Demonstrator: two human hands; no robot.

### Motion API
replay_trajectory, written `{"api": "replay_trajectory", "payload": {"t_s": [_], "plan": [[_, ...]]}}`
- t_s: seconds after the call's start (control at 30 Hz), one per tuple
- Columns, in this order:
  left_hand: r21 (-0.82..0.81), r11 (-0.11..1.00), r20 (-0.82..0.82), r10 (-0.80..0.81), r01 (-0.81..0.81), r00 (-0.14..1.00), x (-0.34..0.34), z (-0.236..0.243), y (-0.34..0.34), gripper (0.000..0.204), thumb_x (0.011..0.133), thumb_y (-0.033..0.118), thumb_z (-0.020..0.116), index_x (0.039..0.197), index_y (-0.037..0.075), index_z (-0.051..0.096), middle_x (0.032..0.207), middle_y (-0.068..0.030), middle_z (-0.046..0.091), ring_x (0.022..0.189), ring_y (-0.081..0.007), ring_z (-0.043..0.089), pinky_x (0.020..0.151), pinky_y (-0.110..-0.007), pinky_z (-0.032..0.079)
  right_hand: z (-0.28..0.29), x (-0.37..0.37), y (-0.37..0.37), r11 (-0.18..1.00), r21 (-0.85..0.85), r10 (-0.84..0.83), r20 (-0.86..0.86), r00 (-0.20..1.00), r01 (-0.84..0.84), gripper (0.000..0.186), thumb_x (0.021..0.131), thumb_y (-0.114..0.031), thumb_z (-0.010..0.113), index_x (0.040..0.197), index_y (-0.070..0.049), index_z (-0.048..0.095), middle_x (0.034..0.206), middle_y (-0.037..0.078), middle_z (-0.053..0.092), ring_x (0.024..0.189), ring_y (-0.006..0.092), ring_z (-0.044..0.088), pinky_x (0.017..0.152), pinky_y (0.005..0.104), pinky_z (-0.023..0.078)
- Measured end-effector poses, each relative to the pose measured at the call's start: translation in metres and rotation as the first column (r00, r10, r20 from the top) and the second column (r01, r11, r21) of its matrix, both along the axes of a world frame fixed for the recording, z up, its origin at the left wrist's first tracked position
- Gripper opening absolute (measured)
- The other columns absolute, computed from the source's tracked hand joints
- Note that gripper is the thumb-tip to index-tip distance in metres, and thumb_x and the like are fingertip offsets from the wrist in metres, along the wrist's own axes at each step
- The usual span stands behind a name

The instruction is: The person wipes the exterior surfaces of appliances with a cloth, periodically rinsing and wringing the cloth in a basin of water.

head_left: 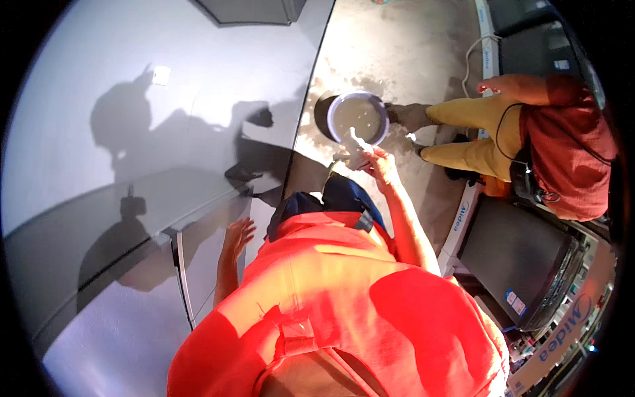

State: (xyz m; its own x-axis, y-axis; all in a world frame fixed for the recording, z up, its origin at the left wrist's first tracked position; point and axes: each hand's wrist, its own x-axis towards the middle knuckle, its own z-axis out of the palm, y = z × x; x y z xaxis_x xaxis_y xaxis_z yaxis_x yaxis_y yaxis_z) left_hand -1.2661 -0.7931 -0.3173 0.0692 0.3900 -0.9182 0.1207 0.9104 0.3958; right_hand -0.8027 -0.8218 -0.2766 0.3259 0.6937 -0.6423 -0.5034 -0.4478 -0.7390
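Note:
My right hand [381, 169] is closed on a crumpled whitish cloth [358, 143], which hangs by the near rim of a round bucket. The bucket [331, 119] has a pale purple rim and holds cloudy, greyish water. It stands on a wet, light-coloured floor. My left hand [239, 237] is held out low at my left side, with its fingers stretched and nothing in them. Closest to that hand is a smooth grey panel surface [198, 159], though I cannot tell whether they touch.
At the right stands another person [562, 145] in a dark red shirt and yellow trousers, feet close to the bucket. Black glossy appliances [509, 255] line that side. A metal strip [182, 274] edges the grey panels, and a dark box shape [254, 10] juts in at the top.

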Motion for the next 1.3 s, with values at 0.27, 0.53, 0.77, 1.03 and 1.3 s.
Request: {"api": "replay_trajectory", "payload": {"t_s": [0.27, 0.53, 0.77, 1.03, 1.3], "plan": [[-0.167, 0.953, 0.090, 0.271, -0.254, 0.958, -0.023, -0.045, 0.009, 0.042, 0.089, 0.029, 0.052, 0.122, 0.005, 0.050, 0.122, -0.0078, 0.056, 0.110, -0.0249, 0.053, 0.092, -0.039, 0.040, -0.023, 0.091, 0.063, 0.996, 0.065, -0.062, -0.043, 0.997, 0.064, 0.020, 0.082, -0.010, 0.062, 0.098, 0.001, 0.064, 0.078, 0.003, 0.064, 0.063, 0.0094, 0.057, 0.057, 0.0242, 0.045], [-0.145, 0.988, 0.620, 0.138, -0.060, 0.772, 0.049, -0.117, 0.228, 0.042, 0.089, 0.027, 0.051, 0.124, 0.005, 0.048, 0.125, -0.0081, 0.053, 0.115, -0.0256, 0.050, 0.096, -0.039, 0.039, -0.012, 0.182, 0.155, 0.951, 0.014, -0.309, 0.110, 0.945, 0.309, 0.022, 0.083, -0.021, 0.062, 0.101, -0.009, 0.065, 0.082, -0.002, 0.062, 0.066, 0.0067, 0.053, 0.062, 0.0231, 0.044], [0.061, 0.993, 0.254, -0.117, 0.105, 0.960, 0.265, 0.006, 0.440, 0.047, 0.092, 0.027, 0.049, 0.130, 0.002, 0.041, 0.134, -0.0127, 0.045, 0.122, -0.0273, 0.045, 0.099, -0.037, 0.039, 0.052, 0.281, 0.194, 0.737, 0.207, -0.658, 0.001, 0.753, 0.643, 0.027, 0.090, -0.017, 0.055, 0.111, -0.001, 0.059, 0.100, 0.005, 0.062, 0.091, 0.0140, 0.058, 0.074, 0.0267, 0.048], [0.105, 0.977, 0.158, -0.202, 0.187, 0.967, 0.301, 0.008, 0.540, 0.050, 0.092, 0.027, 0.050, 0.133, 0.001, 0.037, 0.138, -0.0147, 0.041, 0.124, -0.0266, 0.044, 0.100, -0.037, 0.039, 0.072, 0.306, 0.248, 0.533, 0.265, -0.765, -0.255, 0.592, 0.803, 0.030, 0.090, -0.022, 0.052, 0.114, -0.004, 0.055, 0.097, 0.005, 0.059, 0.084, 0.0152, 0.057, 0.070, 0.0293, 0.046], [-0.074, 0.915, 0.133, -0.386, 0.397, 0.913, 0.467, -0.004, 0.569, 0.046, 0.088, 0.030, 0.057, 0.125, 0.005, 0.046, 0.128, -0.0096, 0.052, 0.116, -0.0249, 0.050, 0.094, -0.037, 0.041, 0.054, 0.453, 0.290, 0.334, 0.266, -0.706, -0.565, 0.427, 0.904, 0.022, 0.091, -0.022, 0.052, 0.107, -0.008, 0.057, 0.086, 0.005, 0.061, 0.071, 0.0185, 0.060, 0.058, 0.0321, 0.050]]}}
